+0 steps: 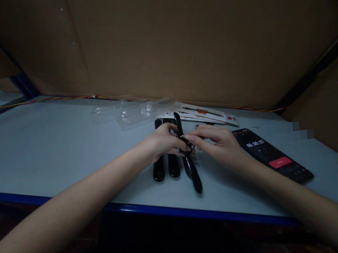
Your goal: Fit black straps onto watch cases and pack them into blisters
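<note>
My left hand (161, 141) and my right hand (217, 143) meet over the middle of a long black strap (193, 172), both pinching it where a small dark piece sits. The strap runs from the far side towards me and ends near the table's front edge. Two more black straps (165, 168) lie side by side just left of it, partly under my left hand. The light is dim, so the strap's details are hard to make out.
A phone (272, 154) with a running timer lies to the right of my right hand. Printed cards (198, 114) and clear plastic bags (130, 112) lie behind the straps. The light table has a blue front edge (154, 210). Cardboard walls (176, 35) enclose the back.
</note>
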`<action>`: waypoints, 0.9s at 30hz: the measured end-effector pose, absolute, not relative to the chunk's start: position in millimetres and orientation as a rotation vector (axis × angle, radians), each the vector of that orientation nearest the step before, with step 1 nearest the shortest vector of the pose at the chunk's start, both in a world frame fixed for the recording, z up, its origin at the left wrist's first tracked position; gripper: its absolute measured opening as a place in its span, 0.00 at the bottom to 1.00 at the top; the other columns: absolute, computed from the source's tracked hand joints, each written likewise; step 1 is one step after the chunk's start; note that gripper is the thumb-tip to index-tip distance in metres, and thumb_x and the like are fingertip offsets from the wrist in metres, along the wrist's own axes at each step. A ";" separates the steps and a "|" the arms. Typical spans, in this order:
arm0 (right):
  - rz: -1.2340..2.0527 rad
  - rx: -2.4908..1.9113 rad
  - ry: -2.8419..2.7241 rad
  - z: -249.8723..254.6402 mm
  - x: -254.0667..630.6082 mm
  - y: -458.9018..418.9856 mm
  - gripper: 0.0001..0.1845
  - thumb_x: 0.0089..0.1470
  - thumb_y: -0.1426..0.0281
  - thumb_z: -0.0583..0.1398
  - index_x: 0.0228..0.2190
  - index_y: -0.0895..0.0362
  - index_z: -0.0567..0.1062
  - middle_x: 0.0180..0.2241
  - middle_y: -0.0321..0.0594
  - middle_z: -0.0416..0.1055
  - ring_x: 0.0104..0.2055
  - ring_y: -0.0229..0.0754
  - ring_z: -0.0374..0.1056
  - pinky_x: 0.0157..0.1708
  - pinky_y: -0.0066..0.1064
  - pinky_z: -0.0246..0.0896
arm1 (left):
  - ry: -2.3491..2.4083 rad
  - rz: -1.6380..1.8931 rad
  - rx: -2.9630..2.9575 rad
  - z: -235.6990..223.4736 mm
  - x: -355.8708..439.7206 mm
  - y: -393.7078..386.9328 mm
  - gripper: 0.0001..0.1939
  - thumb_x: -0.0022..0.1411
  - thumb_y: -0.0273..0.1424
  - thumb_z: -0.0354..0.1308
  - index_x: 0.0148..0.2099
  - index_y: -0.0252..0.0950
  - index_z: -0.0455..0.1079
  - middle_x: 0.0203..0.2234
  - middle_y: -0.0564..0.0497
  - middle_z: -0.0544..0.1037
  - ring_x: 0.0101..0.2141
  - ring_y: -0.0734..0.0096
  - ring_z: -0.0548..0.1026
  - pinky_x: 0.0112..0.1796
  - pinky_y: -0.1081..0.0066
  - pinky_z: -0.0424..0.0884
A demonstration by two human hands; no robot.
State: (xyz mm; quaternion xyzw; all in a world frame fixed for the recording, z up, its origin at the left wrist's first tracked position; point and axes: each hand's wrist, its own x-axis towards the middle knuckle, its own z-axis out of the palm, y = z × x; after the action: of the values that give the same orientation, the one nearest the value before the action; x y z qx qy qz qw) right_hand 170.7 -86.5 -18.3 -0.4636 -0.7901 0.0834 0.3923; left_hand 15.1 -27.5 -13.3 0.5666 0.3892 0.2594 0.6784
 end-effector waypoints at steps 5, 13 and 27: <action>0.280 -1.208 -2.042 -17.2 181.7 -82.1 0.11 0.52 0.70 0.58 0.39 0.55 0.76 0.28 0.38 0.69 0.29 0.37 0.64 0.30 0.31 0.59 | 0.862 0.577 1.260 -10.8 15.5 -27.6 0.32 0.41 0.12 0.62 0.48 0.30 0.56 0.35 0.48 0.70 0.27 0.70 0.76 0.30 0.66 0.74; 0.104 -1.214 -2.052 -18.0 176.5 -81.5 0.04 0.51 0.70 0.59 0.28 0.57 0.73 0.26 0.38 0.67 0.28 0.37 0.63 0.26 0.29 0.55 | 0.898 0.560 1.268 -7.7 15.4 -31.0 0.33 0.41 0.13 0.62 0.49 0.31 0.56 0.33 0.51 0.69 0.25 0.73 0.75 0.31 0.66 0.74; 0.348 -1.300 -2.054 -10.6 184.2 -83.4 0.10 0.53 0.68 0.56 0.36 0.56 0.76 0.25 0.36 0.70 0.25 0.36 0.63 0.26 0.29 0.56 | 0.869 0.577 1.268 -11.9 15.6 -26.4 0.31 0.41 0.12 0.61 0.48 0.31 0.56 0.34 0.49 0.71 0.26 0.70 0.76 0.30 0.66 0.74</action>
State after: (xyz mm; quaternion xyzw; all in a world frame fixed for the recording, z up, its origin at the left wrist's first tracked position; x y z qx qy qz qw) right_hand 184.2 -83.4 -10.6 -0.4984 -0.7878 0.1334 0.3363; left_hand 15.6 -26.4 -11.9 0.5651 0.3875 0.2573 0.6814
